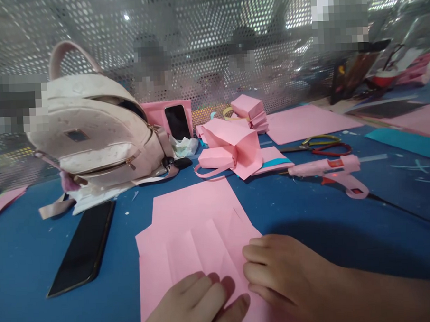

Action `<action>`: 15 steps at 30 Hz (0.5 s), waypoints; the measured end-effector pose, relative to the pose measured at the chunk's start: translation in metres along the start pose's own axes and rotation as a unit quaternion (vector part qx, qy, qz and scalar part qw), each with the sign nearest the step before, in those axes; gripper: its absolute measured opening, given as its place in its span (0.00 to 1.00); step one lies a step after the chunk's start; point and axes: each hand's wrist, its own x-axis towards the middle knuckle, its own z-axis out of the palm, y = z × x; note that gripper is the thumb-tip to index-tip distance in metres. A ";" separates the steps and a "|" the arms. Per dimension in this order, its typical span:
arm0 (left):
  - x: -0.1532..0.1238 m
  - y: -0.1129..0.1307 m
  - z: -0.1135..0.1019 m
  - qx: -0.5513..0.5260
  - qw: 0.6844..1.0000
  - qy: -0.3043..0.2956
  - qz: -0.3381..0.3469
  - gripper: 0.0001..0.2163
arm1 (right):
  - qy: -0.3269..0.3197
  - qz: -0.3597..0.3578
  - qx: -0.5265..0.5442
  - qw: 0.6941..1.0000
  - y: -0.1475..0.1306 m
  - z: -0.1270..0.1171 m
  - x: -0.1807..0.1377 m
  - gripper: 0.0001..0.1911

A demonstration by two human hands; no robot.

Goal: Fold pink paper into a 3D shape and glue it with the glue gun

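A creased pink sheet of paper (174, 215) lies on the blue table in front of me, with several fold lines across its middle. My left hand (202, 304) is closed on the lower part of the sheet, fingers curled and thumb pointing right. At the sheet's right edge my right hand (280, 269) is closed, its fingertips bent down on the paper. The sheet's near end is partly hidden under both hands. Beyond its far end stand folded pink paper pieces (218, 156), one box-shaped with a thin strip looping from it.
A pink glue gun (329, 170) with a lit red light lies right, its cable trailing off. Scissors (317, 146) rest behind it. A black phone (85, 247) lies left, before a pale backpack (99, 128). A perforated metal panel (196, 48) stands behind.
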 end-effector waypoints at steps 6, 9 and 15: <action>0.005 -0.002 -0.007 0.018 1.000 -0.001 0.011 0.14 | 0.058 -0.133 -0.094 0.985 0.015 -0.012 -0.001 0.08; 0.007 -0.004 -0.011 0.023 1.000 -0.012 0.017 0.13 | 0.085 -0.219 -0.087 0.968 0.022 -0.022 -0.004 0.15; 0.002 -0.005 -0.008 0.018 0.999 -0.025 0.032 0.13 | 0.068 -0.213 -0.093 0.970 0.017 -0.022 -0.016 0.15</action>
